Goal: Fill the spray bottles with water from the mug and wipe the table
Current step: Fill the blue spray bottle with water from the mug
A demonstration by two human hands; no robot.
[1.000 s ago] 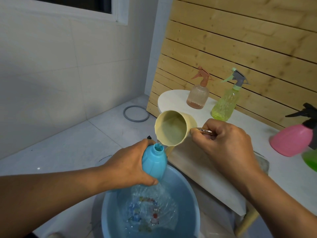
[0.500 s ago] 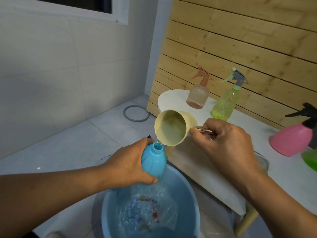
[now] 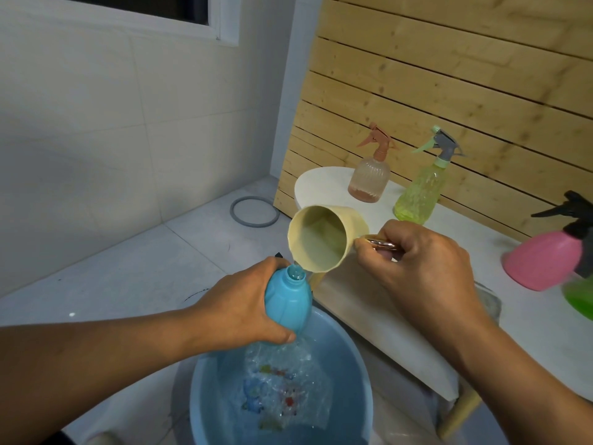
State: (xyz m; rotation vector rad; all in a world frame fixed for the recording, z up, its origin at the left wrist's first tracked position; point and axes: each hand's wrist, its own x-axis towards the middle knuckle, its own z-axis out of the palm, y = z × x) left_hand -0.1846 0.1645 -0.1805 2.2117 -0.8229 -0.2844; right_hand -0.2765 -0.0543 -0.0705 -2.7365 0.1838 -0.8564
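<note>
Left hand point(image 3: 244, 311) has its fingers wrapped round the body of the blue spray bottle point(image 3: 287, 300), cap off, held tilted directly above the blue bucket point(image 3: 356, 374). Right hand point(image 3: 426, 274) pinches the metal handle point(image 3: 380, 244) of the cream mug point(image 3: 324, 239), fingers clenched on it; the mug is tipped with its lip just above the bottle's open neck and a thin stream goes in. Water splashes into the bucket below the bottle, so some looks to be running over or missing — can't tell which. The bottle is probably thin plastic, light when empty but getting heavier as it fills, and likely slick when wet; best held round the belly as now, not squeezed hard. The narrow neck calls for a slow pour. The mug is rigid, and its small handle gives little leverage. Beyond the bucket, on the white worktop point(image 3: 529, 316), stand the peach spray bottle point(image 3: 369, 181) and the yellow-green spray bottle point(image 3: 420, 194), heads on; further right of the bucket lies a pink spray bottle point(image 3: 542, 261), with a green one point(image 3: 580, 293) at the frame edge. Wiping not yet started — no cloth seen.
</note>
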